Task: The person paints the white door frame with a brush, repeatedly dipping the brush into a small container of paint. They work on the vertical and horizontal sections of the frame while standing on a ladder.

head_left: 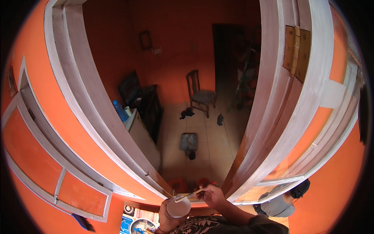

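My left hand [166,219] is wrapped around a round tub of pale paint [178,209] at the bottom centre. A paintbrush [197,192] with a light handle is pinched in the fingers of my right hand [213,196]. Its bristle end lies over the tub's rim; whether it touches the paint I cannot tell. Both hands are low in front of a tall frame, whose left jamb [99,89] and right jamb [269,101] carry a thin whitish coat. Bare brown wood shows low on the right jamb. A brass hinge [297,52] sits high on the right side.
A glazed white-edged panel [311,156] stands swung out at right, with a grey-shirted person [278,202] by its lower edge. On the left hangs another framed window [58,167]. Inside are a chair [202,95], a television [129,86], a blue bottle [120,111] and dark items on the tiles.
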The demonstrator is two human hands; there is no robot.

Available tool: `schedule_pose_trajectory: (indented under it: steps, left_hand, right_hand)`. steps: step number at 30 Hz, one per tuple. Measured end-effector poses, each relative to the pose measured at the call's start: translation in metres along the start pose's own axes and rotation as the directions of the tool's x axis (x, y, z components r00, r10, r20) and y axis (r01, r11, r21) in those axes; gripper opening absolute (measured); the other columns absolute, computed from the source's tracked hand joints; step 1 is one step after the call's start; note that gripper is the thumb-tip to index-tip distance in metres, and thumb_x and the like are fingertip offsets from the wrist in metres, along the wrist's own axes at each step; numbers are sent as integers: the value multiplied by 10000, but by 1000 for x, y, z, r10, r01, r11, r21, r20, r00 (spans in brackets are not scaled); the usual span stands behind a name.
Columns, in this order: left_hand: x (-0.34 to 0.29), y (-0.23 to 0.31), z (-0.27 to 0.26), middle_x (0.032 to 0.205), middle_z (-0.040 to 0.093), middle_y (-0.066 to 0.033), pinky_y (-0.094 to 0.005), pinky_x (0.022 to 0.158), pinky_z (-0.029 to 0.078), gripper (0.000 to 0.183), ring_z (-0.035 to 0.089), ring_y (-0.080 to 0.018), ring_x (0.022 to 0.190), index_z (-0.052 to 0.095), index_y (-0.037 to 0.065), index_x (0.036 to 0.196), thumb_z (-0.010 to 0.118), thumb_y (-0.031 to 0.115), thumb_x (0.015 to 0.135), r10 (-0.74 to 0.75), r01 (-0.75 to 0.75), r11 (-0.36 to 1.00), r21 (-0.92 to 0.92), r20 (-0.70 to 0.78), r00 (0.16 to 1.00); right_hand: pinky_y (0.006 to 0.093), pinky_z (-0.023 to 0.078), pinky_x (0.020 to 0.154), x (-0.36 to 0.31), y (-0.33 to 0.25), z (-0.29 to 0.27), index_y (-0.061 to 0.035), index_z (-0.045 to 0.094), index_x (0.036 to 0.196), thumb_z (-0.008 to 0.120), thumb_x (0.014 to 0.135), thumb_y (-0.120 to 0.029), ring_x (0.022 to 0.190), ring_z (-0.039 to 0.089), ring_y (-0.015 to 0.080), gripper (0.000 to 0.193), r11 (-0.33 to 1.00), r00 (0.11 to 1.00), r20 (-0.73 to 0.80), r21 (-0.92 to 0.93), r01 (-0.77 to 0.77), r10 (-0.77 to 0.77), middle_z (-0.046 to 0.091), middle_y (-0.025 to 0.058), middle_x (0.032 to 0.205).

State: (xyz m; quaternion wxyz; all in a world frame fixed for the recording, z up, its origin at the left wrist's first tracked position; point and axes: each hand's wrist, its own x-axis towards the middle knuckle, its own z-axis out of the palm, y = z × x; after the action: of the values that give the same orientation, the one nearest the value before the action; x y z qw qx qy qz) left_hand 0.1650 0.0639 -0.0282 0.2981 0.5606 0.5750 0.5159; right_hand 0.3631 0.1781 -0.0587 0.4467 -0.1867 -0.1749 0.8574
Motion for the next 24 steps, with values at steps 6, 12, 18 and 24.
schedule_pose_trajectory:
  steps: [6,12,18,24]
  left_hand:
    - [-6,-10,-1,1113,687,-156,-362,868,560,844,692,-231,1006,468,-11,1261,975,196,618,31,-28,998,56,-43,999]
    - [-10,0,-5,1139,669,-145,-362,884,553,850,678,-227,1036,458,-9,1273,972,175,621,60,-57,996,71,-34,998]
    - [-12,13,-9,1174,650,-139,-356,921,536,847,658,-221,1077,444,-2,1280,961,178,634,65,-63,992,106,-17,998]
    - [-16,10,-10,1149,668,-145,-358,887,553,871,676,-222,1041,455,1,1280,976,199,611,76,-69,988,140,-45,996]
  right_hand:
    - [431,557,817,-6,-1,7,-49,615,1024,526,905,-133,924,712,336,171,1000,1000,19,15,12,-12,693,208,1044]
    - [429,567,804,-8,2,5,-48,613,1024,521,912,-130,934,716,339,167,1000,999,42,27,12,-13,691,212,1050]
    - [422,569,795,-11,4,10,-47,607,1029,516,918,-134,928,719,329,168,999,997,76,37,11,-14,691,208,1050]
    - [419,567,791,-10,5,9,-52,595,1032,517,921,-138,927,719,325,160,999,996,93,42,2,-6,691,201,1045]
